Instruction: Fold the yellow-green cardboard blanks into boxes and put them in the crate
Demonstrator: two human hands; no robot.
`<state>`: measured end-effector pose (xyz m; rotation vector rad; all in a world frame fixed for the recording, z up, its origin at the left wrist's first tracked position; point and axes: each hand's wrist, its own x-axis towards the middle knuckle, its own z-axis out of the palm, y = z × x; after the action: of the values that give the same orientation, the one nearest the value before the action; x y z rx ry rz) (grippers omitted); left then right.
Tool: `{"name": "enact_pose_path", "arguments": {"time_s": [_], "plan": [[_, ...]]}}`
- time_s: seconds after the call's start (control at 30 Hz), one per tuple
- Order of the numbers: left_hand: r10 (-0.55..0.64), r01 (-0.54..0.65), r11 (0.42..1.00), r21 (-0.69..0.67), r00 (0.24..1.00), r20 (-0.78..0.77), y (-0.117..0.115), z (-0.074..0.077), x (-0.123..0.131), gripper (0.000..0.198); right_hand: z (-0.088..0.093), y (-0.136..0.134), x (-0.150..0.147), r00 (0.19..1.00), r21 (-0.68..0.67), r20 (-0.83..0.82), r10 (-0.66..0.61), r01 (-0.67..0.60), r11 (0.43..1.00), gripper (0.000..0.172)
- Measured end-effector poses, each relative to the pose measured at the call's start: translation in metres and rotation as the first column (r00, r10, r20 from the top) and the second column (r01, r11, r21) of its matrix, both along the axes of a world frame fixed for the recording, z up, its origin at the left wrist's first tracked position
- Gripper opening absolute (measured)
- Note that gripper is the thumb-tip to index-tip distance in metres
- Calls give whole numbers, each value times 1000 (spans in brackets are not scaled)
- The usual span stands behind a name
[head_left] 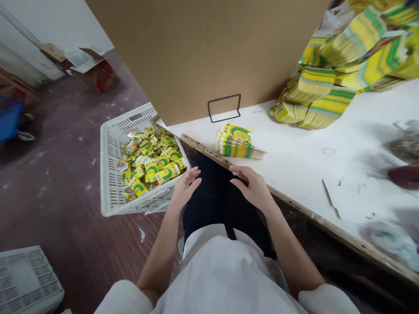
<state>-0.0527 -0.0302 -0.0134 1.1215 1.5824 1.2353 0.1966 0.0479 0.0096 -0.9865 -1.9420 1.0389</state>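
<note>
Over my lap, beside the right rim of a white plastic crate (106,174), my left hand (186,187) hovers with its fingers slightly curled and apart, holding nothing. Yellow-green small packets (150,168) fill much of that crate. My right hand (252,185) is at the wooden front edge of the white table (294,161), thumb and fingers apart and nothing between them. Just beyond it on the table lies a fanned stack of flat yellow-green cartons (235,141). Behind this stack a black wire frame (224,108) stands against a large cardboard box (209,56).
Bundles of yellow-green cartons (324,96) are piled at the table's back right. A thin metal strip (330,198) and a rubber band (328,151) lie on the table. Another crate (29,279), an open carton (94,72) and a blue cart (9,117) stand on the floor.
</note>
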Motion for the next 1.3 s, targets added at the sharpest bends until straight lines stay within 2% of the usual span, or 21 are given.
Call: {"name": "enact_pose_path", "arguments": {"time_s": [0.07, 0.13, 0.2, 0.27, 0.33, 0.4, 0.47, 0.53, 0.67, 0.77, 0.83, 0.87, 0.93, 1.0, 1.03, 1.13, 1.2, 1.3], "plan": [[-35, 36, 999, -37, 999, 26, -6, -5, 11, 54, 8, 8, 9, 993, 52, 12, -118, 117, 992, 17], [-59, 60, 997, -51, 998, 25, -10, -8, 18, 50, 17, 22, 15, 963, 123, 19, -268, 264, 957, 13], [-75, 76, 996, -56, 997, 23, -12, -10, 22, 48, 23, 41, 17, 920, 190, 52, -390, 374, 908, 13], [-89, 91, 994, -66, 996, 29, -12, -10, 27, 48, 25, 63, 13, 879, 226, 114, -462, 430, 874, 17], [-106, 107, 991, -75, 994, 25, -11, -9, 31, 48, 22, 84, 6, 854, 223, 160, -494, 457, 861, 23], [-117, 117, 991, -71, 993, 11, -10, -9, 35, 48, 14, 101, -2, 849, 201, 173, -500, 466, 862, 21], [-119, 119, 991, -65, 993, -4, -10, -9, 37, 47, 6, 113, -8, 855, 177, 172, -489, 461, 869, 18], [-125, 124, 990, -70, 992, -13, -10, -10, 39, 46, 0, 121, -10, 866, 159, 163, -472, 450, 879, 23], [-143, 142, 985, -98, 990, -3, -9, -11, 41, 46, 7, 124, -8, 885, 116, 170, -434, 419, 901, 35], [-190, 194, 978, -82, 980, 63, -6, -12, 46, 55, 22, 109, -9, 914, 79, 155, -374, 366, 927, 30], [-203, 210, 978, -18, 962, 183, -4, -12, 52, 73, 28, 87, -13, 950, 49, 123, -286, 282, 958, 24], [-183, 181, 983, 33, 947, 266, -2, -12, 55, 82, 29, 72, -16, 969, 29, 105, -223, 221, 975, 22], [-90, 30, 990, 140, 891, 444, 2, -8, 62, 87, 25, 38, -26, 995, -14, 75, -64, 65, 998, 18], [38, -188, 963, 192, 802, 596, 6, -1, 67, 76, 16, 3, -37, 992, -71, 44, 116, -112, 991, 17], [98, -286, 939, 190, 753, 650, 8, 3, 68, 67, 11, -12, -42, 976, -151, -43, 213, -217, 964, 16], [211, -439, 886, 148, 668, 713, 12, 15, 68, 49, -1, -45, -54, 931, -312, -280, 234, -319, 895, 13], [263, -469, 875, 121, 670, 694, 11, 18, 68, 45, -4, -54, -58, 910, -357, -360, 206, -339, 871, 21], [335, -487, 868, 92, 713, 616, 7, 12, 72, 49, -9, -56, -59, 914, -390, -344, 213, -346, 853, 35]]}}
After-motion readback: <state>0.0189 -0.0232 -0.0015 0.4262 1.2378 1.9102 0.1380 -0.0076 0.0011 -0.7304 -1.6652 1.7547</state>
